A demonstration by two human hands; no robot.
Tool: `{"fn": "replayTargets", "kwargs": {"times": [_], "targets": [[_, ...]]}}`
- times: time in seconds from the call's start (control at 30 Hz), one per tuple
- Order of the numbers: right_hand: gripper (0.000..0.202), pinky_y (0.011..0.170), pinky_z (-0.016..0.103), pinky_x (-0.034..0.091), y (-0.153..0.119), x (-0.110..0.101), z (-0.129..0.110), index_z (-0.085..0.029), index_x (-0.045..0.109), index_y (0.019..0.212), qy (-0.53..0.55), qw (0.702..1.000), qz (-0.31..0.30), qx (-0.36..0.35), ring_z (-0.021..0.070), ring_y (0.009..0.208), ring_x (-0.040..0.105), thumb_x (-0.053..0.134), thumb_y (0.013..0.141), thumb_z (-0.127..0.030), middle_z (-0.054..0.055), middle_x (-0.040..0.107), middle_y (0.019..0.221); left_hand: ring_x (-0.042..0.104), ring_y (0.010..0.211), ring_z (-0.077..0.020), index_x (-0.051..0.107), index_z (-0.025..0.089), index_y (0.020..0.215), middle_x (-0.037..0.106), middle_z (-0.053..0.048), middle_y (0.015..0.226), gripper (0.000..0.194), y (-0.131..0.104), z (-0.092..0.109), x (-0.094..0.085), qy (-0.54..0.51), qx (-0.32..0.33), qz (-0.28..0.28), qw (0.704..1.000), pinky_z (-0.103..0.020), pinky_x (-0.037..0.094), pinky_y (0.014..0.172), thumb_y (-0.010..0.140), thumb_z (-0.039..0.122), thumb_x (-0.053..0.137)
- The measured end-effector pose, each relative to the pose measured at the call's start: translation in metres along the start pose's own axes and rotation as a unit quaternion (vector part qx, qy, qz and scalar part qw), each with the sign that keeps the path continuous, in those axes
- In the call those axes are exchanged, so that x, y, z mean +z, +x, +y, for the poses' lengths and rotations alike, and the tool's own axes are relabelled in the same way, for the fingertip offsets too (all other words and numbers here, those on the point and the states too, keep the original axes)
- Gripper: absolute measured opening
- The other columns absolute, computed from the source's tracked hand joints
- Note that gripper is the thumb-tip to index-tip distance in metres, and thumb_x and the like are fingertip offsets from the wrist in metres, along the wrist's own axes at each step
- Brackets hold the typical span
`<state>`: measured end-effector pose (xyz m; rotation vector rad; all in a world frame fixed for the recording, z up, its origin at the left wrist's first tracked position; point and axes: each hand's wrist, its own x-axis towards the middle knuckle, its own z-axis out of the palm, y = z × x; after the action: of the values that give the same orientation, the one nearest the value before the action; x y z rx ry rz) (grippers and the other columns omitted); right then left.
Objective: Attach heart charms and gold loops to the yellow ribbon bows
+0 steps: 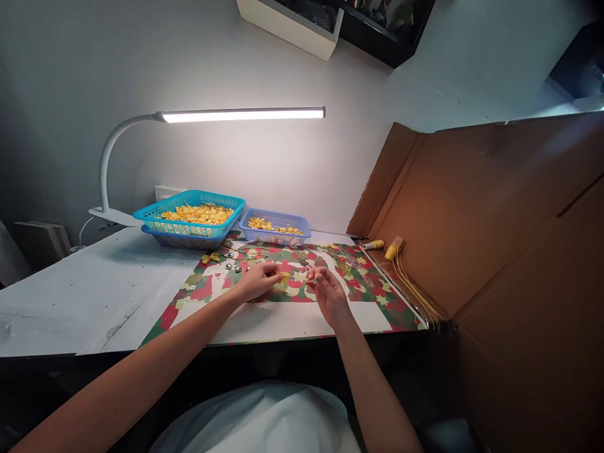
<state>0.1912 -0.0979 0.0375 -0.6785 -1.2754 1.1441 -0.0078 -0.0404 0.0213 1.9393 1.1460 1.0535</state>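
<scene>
My left hand (258,281) is closed in a pinch over the patterned sheet, with a small yellow ribbon (283,274) showing at its fingertips. To its right, my right hand (327,293) has its thumb and fingers pressed together. Something thin and dark shows by those fingertips, too small to name. A gap separates the hands. Left of them lie a yellow ribbon bow (210,258) and several small silver bells (238,269), near some thin stems or wires (245,253).
A turquoise basket (189,230) of yellow bows is stacked on a darker one. Beside it stands a lilac basket (275,236) with more. A lamp (243,114) hangs above. Cardboard (491,201) walls the right side, near yellow-capped bottles (393,249) and gold wires (418,289).
</scene>
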Motion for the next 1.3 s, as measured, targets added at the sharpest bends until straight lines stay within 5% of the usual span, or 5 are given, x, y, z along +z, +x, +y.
{"fn": "replayTargets", "kwargs": {"times": [0.53, 1.07, 1.3], "targets": [[0.028, 0.072, 0.033, 0.045, -0.038, -0.005, -0.026, -0.025, 0.061, 0.070, 0.057, 0.990, 0.088, -0.098, 0.0155, 0.064, 0.045, 0.075, 0.077, -0.048, -0.005, 0.039, 0.056, 0.059, 0.084, -0.0200, 0.057, 0.018, 0.067, 0.064, -0.008, 0.097, 0.034, -0.006, 0.016, -0.011, -0.179, 0.024, -0.034, 0.983, -0.033, 0.051, 0.077, 0.070, 0.049, 0.070], [0.032, 0.051, 0.024, 0.040, -0.071, 0.011, 0.014, -0.023, 0.057, 0.078, 0.181, 0.971, 0.136, 0.082, 0.0091, 0.051, 0.033, 0.080, 0.070, -0.043, -0.009, 0.035, 0.054, 0.059, 0.072, -0.0191, 0.063, 0.018, 0.071, 0.066, -0.004, 0.075, 0.037, -0.048, 0.054, -0.006, -0.225, -0.019, -0.069, 0.972, -0.032, 0.048, 0.070, 0.070, 0.054, 0.074], [0.036, 0.050, 0.021, 0.037, -0.071, 0.026, 0.024, -0.022, 0.054, 0.075, 0.206, 0.962, 0.111, 0.137, 0.0071, 0.049, 0.031, 0.081, 0.067, -0.044, -0.010, 0.034, 0.052, 0.060, 0.083, -0.0220, 0.064, 0.018, 0.066, 0.068, -0.008, 0.092, 0.033, -0.061, 0.076, -0.006, -0.216, 0.039, -0.054, 0.974, -0.032, 0.049, 0.073, 0.074, 0.049, 0.073]]}}
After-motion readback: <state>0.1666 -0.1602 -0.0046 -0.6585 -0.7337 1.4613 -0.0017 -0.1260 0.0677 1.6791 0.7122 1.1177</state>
